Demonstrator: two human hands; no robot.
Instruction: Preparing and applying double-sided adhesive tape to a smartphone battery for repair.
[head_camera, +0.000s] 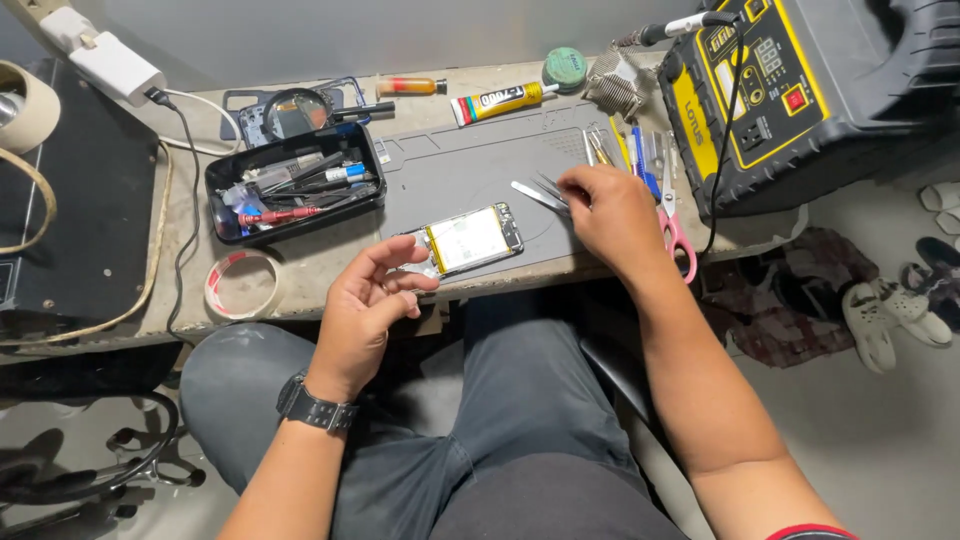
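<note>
**opened phone lies between the two hands, nearer the left**

the opened phone (468, 240) rests on the grey mat (470, 165) near the front edge of the table (300, 275). its long axis runs left to right with a slight tilt, the right end a little farther from the person.

the left hand (365, 305) sits just below and to the left of it, fingers curled loosely, with the fingertips (415, 268) at the phone's left end; whether they touch it i cannot tell. this hand is the nearer one.

the right hand (610, 215) is up and to the right of the phone, apart from it, palm down, fingers pressed onto the tweezers (540, 192) that lie on the mat. the tweezer tips point left, toward the space above the phone.

pink-handled scissors (672, 225) lie just right of that hand, and a black tray (295, 185) of tools stands left of the mat.
</note>
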